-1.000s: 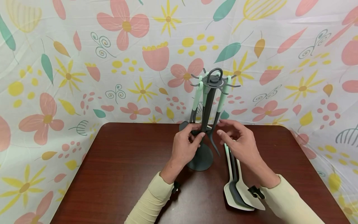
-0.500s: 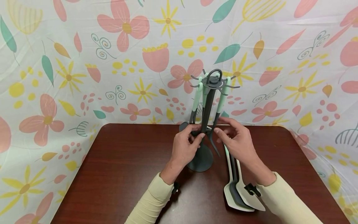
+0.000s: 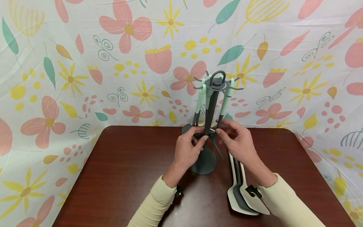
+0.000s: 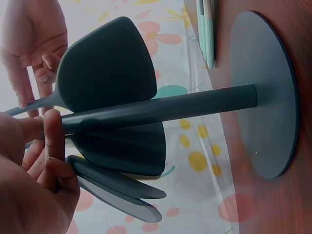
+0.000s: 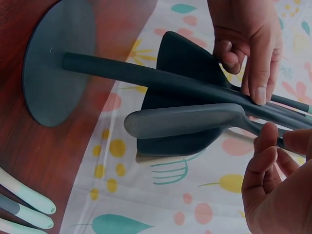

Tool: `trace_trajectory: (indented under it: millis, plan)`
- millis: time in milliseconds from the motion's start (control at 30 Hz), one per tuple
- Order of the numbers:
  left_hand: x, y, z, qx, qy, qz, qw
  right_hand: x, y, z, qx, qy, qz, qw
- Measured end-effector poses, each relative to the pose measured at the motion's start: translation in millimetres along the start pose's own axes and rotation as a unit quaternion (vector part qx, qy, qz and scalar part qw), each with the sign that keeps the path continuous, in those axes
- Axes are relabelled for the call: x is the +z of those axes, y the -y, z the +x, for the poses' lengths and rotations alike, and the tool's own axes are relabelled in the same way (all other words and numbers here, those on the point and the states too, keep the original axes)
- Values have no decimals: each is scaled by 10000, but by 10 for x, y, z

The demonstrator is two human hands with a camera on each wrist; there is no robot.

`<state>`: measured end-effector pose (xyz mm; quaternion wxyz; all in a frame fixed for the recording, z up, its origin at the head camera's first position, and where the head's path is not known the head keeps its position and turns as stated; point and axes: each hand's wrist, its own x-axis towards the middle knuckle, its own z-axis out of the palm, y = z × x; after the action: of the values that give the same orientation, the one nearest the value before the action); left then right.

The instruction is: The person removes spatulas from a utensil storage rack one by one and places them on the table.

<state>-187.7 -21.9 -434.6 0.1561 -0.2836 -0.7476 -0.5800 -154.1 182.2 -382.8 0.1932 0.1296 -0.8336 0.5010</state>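
My left hand [image 3: 187, 147] grips the dark pole of a utensil stand [image 3: 211, 112] about midway up. Several utensils with mint-green handles hang from the hooks of its top ring. On the right side my right hand [image 3: 240, 143] pinches the dark shaft of a hanging turner [image 3: 225, 102]. In the left wrist view that turner's broad dark head [image 4: 109, 68] lies beside the pole, and in the right wrist view it appears nearly edge-on. More dark heads hang behind the pole, partly overlapping. The round base [image 3: 203, 162] stands flat on the table.
Right of the base, under my right forearm, a white utensil [image 3: 233, 198], a dark grey utensil [image 3: 241, 199] and another white utensil [image 3: 253, 199] lie overlapping on the brown table [image 3: 122, 176]. A flower-patterned cloth [image 3: 85, 63] hangs behind the table.
My right hand has moved left, from beside the stand to the hanging turner's shaft, which it now pinches. My left hand has kept its grip on the pole.
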Motion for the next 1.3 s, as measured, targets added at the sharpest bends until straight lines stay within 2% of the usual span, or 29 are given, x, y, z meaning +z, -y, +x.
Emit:
trace_trajectory:
  millis: [1300]
  plan:
    - [2, -7, 2, 16, -42, -7, 10000, 8, 7, 51, 25, -47, 69, 10000]
